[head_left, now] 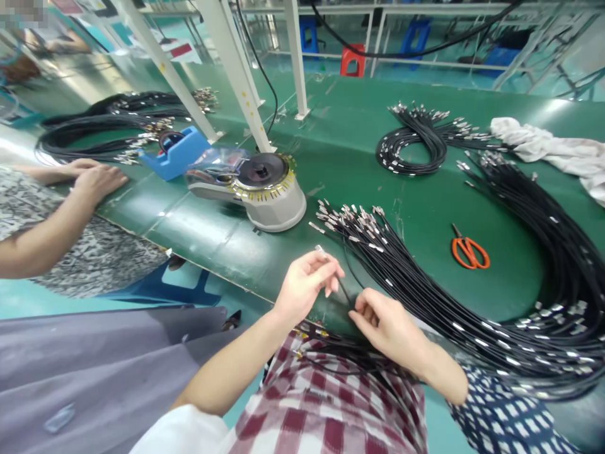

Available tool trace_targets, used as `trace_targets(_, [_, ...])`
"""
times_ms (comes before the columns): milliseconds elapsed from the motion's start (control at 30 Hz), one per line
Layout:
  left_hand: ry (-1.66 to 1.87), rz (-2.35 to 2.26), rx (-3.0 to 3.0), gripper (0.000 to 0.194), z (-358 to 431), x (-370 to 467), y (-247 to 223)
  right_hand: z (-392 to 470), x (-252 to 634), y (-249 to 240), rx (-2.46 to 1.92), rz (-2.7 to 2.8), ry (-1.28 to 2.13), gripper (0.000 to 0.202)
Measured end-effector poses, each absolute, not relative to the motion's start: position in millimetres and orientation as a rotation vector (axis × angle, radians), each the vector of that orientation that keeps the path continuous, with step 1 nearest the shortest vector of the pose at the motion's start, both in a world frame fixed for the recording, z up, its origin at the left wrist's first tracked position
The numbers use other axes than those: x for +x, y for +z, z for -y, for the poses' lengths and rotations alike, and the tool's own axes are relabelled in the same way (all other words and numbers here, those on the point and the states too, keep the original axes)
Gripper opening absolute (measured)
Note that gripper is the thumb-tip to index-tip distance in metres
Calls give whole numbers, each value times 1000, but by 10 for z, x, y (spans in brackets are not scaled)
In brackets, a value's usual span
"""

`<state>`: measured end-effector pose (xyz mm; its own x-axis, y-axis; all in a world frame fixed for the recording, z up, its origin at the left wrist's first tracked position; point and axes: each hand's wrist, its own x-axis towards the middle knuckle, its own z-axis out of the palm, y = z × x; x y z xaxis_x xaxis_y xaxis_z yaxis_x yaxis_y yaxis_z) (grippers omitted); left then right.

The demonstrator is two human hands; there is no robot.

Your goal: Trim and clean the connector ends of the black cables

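Note:
My left hand (pixel 309 280) pinches a thin black cable (pixel 345 291) close to its light-coloured end, over the front edge of the green table. To its right, my right hand (pixel 378 318) grips the same cable lower down, fingers curled round it. A large bundle of black cables (pixel 416 284) with metal ends and white labels curves from just beyond my hands to the right. More black cables (pixel 350 353) lie across my lap on a checked red and white cloth.
A round grey tape dispenser (pixel 276 205) stands ahead-left, beside a blue tape holder (pixel 177 154). Orange-handled scissors (pixel 470 252), a coiled cable bundle (pixel 411 151) and a white cloth (pixel 543 142) lie right. At left, a person's hands (pixel 97 180) rest at the table edge. White posts (pixel 297 63) rise behind.

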<state>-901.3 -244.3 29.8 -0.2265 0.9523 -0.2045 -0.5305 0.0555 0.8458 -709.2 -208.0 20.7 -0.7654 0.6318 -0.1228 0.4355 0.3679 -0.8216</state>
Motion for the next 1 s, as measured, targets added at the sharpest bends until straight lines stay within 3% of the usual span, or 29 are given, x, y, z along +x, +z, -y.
trace_targets(167, [1372, -1079, 562, 24, 2650, -9043, 245, 1920, -7173, 292, -813, 2340, 1824, 12])
trace_targets(433, [1338, -1128, 602, 21, 2764, -9119, 186, 1623, -7604, 406, -899, 1974, 1801, 21])
trace_targets(633, [1311, -1090, 627, 19, 2808, -9179, 143, 1659, -7822, 450, -827, 2028, 1798, 18])
trace_targets(900, [1281, -986, 563, 22, 2868, -9225, 38, 1601, -7887, 393, -537, 1878, 2270, 27])
trace_targets(1000, [1274, -966, 521, 25, 2875, -9222, 15, 1606, -7944, 320, -561, 1948, 2254, 31])
